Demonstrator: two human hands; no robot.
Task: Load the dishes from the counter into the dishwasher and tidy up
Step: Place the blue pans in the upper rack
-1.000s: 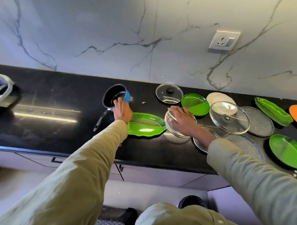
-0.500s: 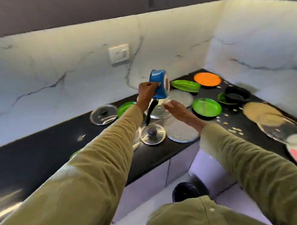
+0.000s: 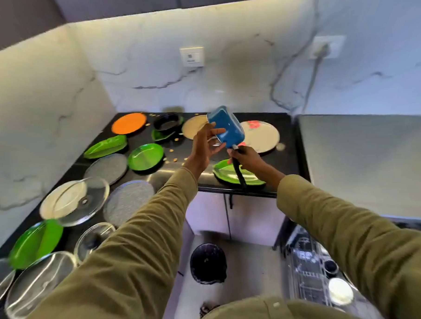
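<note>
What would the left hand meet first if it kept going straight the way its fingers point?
The left hand is open, fingers aimed up and right at the blue saucepan, whose handle the right hand grips. It would likely meet the pan's body at once; the fingertips may already touch it.

Marble wall — two sockets (image 3: pixel 192 56), dark bin (image 3: pixel 208 264) on floor
</note>
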